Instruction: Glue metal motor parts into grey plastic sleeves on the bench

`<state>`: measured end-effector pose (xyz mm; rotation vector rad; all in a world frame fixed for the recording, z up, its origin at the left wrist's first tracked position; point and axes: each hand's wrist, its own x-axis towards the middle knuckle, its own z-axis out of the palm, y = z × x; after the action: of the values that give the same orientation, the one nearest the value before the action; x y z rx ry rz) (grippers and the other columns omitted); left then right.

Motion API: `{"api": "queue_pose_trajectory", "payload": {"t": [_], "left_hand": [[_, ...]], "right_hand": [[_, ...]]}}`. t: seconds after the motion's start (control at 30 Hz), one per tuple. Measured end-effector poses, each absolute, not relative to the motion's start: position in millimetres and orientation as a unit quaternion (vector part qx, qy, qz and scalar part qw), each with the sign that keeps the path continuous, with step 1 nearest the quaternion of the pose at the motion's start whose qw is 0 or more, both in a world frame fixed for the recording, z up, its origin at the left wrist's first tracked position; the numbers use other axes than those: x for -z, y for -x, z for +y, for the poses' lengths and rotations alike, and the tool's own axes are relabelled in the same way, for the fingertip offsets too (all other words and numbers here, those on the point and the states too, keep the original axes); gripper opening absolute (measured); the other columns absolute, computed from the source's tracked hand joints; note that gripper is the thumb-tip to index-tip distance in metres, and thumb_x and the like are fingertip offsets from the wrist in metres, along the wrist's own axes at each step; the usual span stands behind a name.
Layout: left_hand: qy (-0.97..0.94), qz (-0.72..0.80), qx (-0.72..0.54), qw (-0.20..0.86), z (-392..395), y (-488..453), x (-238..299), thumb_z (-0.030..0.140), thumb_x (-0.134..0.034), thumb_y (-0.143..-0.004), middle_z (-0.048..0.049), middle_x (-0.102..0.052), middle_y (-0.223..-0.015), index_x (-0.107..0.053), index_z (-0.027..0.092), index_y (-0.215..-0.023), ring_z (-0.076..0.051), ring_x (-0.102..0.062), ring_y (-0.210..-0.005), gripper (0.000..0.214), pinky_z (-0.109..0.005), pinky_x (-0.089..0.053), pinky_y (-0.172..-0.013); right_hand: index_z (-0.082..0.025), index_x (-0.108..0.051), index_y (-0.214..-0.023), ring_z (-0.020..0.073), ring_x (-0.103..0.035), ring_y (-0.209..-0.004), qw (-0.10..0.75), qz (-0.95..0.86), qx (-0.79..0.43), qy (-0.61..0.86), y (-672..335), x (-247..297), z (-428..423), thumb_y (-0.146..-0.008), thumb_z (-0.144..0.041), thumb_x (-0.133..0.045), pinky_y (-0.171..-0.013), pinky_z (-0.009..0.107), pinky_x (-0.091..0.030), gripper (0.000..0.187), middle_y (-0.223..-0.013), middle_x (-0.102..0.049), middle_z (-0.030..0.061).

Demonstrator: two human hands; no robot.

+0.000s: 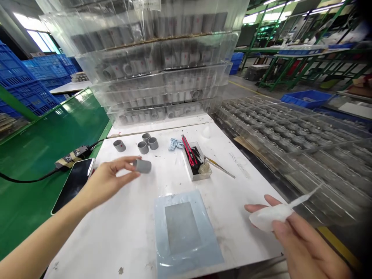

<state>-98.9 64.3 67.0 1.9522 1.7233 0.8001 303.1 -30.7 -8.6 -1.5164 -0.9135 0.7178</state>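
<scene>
My left hand [106,178] pinches a short grey pipe sleeve [143,166] between thumb and fingers, just above the white tabletop. The sleeve lies on its side and is slightly blurred. Behind it, several like sleeves [142,147] stand on the table, one [119,145] apart to the left. At the right, my right hand [302,236] is closed around a small white squeeze bottle [269,217], whose thin tapered nozzle points up and to the right. In front of me, between the hands, lies a grey rectangular sheet [183,228] on a light blue plastic-covered pad [207,248].
A small box [200,176] holds a red utility knife [188,151]; tweezers [221,168] lean over its edge. Beside it is a crumpled blue wipe [175,144]. A phone [72,184] lies at the left. Stacked clear trays [162,81] of sleeves rise behind; more trays [290,131] stand right.
</scene>
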Motion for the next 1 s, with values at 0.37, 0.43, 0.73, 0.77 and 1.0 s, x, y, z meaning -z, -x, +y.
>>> {"api": "queue_pose_trajectory", "payload": {"t": [0.37,0.43,0.73,0.77,1.0], "left_hand": [[-0.486,0.48,-0.287,0.672,-3.0,6.8,-27.1,0.041,-0.071,-0.101,-0.0032,-0.08,-0.089,-0.068,0.027,-0.132,-0.018,-0.071,-0.081,0.034,-0.034,-0.058,-0.083],[-0.458,0.473,-0.27,0.703,-2.9,4.7,-25.2,0.038,-0.073,-0.101,-0.0028,-0.082,-0.09,-0.068,0.027,-0.133,-0.019,-0.072,-0.085,0.035,-0.033,-0.057,-0.085],[-0.487,0.515,-0.309,0.633,-16.2,5.6,-23.8,0.032,-0.08,-0.094,-0.0003,-0.078,-0.116,-0.073,0.039,-0.128,-0.02,-0.073,-0.094,0.035,-0.029,-0.06,-0.076],[-0.511,0.519,-0.3,0.617,-16.4,7.6,-23.0,0.035,-0.079,-0.096,-0.0012,-0.077,-0.118,-0.074,0.038,-0.126,-0.021,-0.073,-0.096,0.031,-0.03,-0.061,-0.078],[-0.539,0.541,-0.276,0.583,-13.9,11.3,-23.0,0.052,-0.065,-0.104,-0.0031,-0.079,-0.095,-0.073,0.035,-0.132,-0.021,-0.07,-0.08,0.034,-0.033,-0.063,-0.078]], "right_hand": [[-0.033,-0.079,-0.129,0.0266,-0.085,-0.092,0.599,-0.449,-0.347,0.565,-271.5,3.7,-42.9,-0.088,-0.034,-0.084,-0.08,0.033,-0.072,0.041,-0.105,-0.086,0.0071],[-0.034,-0.082,-0.122,0.026,-0.084,-0.095,0.604,-0.451,-0.332,0.567,-272.3,5.7,-43.3,-0.087,-0.032,-0.085,-0.082,0.031,-0.071,0.036,-0.102,-0.086,0.0054],[-0.03,-0.083,-0.099,0.0268,-0.073,-0.101,0.684,-0.393,-0.261,0.557,-267.1,24.2,-44.7,-0.086,-0.036,-0.085,-0.084,0.041,-0.06,0.015,-0.103,-0.08,0.0043],[-0.029,-0.083,-0.098,0.0269,-0.071,-0.1,0.693,-0.4,-0.257,0.542,-263.8,24.0,-44.0,-0.089,-0.039,-0.082,-0.085,0.042,-0.059,0.013,-0.099,-0.079,0.0046],[-0.025,-0.081,-0.102,0.0259,-0.071,-0.086,0.684,-0.501,-0.204,0.49,-245.2,18.0,-42.0,-0.105,-0.049,-0.059,-0.069,0.041,-0.057,0.033,-0.091,-0.078,0.0076]]}}
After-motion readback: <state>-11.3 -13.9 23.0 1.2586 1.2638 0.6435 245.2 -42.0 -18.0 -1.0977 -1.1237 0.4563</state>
